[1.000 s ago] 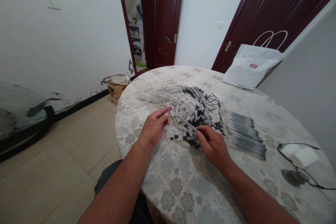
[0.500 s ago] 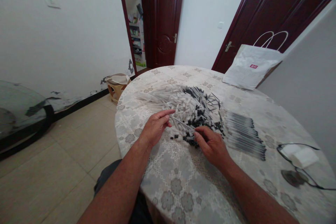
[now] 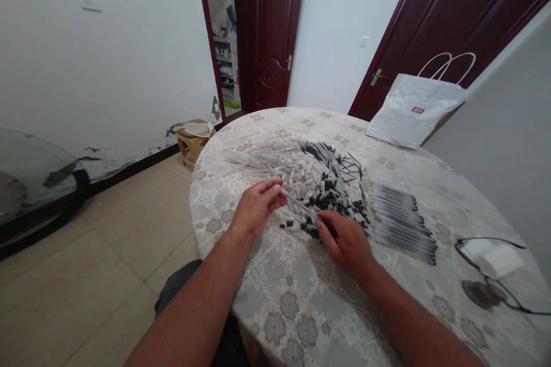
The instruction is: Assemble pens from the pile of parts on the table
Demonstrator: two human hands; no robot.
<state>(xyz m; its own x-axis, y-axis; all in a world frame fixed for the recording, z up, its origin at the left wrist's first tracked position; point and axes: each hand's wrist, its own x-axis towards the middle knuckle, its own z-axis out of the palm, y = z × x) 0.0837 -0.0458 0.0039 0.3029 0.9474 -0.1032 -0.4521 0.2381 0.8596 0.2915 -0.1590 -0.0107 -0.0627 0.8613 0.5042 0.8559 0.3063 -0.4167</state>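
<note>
Between my two hands runs a thin, pale pen barrel [image 3: 296, 200], tilted down to the right. My left hand [image 3: 259, 203] pinches its far left end between thumb and index finger. At the other end, the fingertips of my right hand [image 3: 342, 235] are closed on it; their exact grip is partly hidden. Just beyond the hands spreads a pile of loose white caps [image 3: 301, 175], with small black pieces [image 3: 329, 186] mixed in. Long translucent tubes [image 3: 253, 156] lie at its left, and thin dark sticks [image 3: 350, 166] at its back right.
Right of the pile, a row of similar dark-tipped pens [image 3: 402, 223] lies side by side. Eyeglasses [image 3: 486, 278] and folded white tissue [image 3: 499, 258] rest near the right edge. A white paper bag [image 3: 415, 109] stands at the back of the round, cloth-covered table [image 3: 297, 309].
My left thumb and index finger have closed on the barrel's end, where the fingers were stretched out before. My right hand has shifted slightly left, still gripping its end.
</note>
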